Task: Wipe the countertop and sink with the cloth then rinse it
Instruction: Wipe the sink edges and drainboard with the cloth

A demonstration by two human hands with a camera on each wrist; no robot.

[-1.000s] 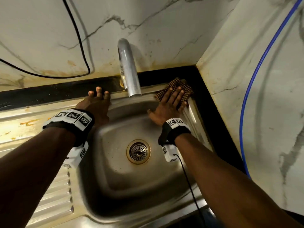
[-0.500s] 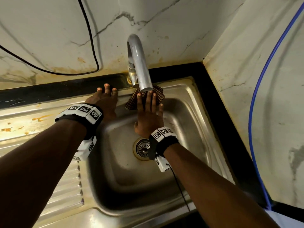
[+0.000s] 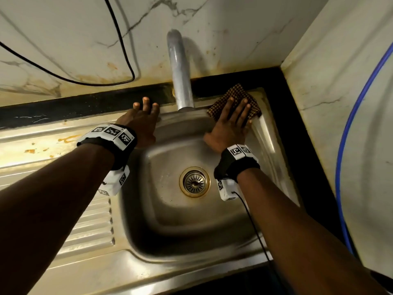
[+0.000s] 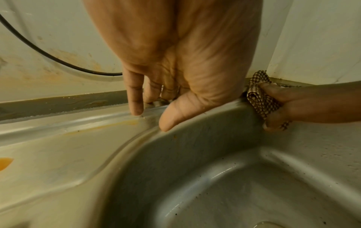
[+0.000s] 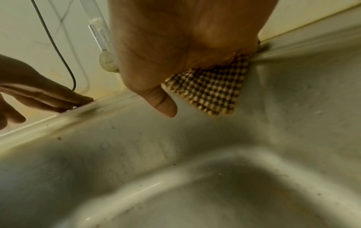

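A brown checked cloth (image 3: 236, 93) lies over the far right corner of the steel sink (image 3: 170, 211). My right hand (image 3: 231, 121) presses it flat with straight, spread fingers. In the right wrist view the cloth (image 5: 210, 92) hangs from under the palm down the basin wall, and the thumb lies beside it. The left wrist view shows the cloth (image 4: 259, 100) bunched over the rim under the right hand (image 4: 312, 104). Left of the faucet (image 3: 180, 71), my left hand (image 3: 142, 119) rests on the back rim, fingers straight and holding nothing.
The drain (image 3: 194, 182) sits mid-basin. A ribbed drainboard (image 3: 91, 220) with orange stains lies left. A black counter strip (image 3: 63, 107) runs behind the sink and down its right side. A black cable (image 3: 119, 50) crosses the back wall; a blue hose (image 3: 350, 124) runs down the right wall.
My right hand slid the cloth left along the back rim to under the faucet, then back to the far right corner. The left hand stayed on the rim.
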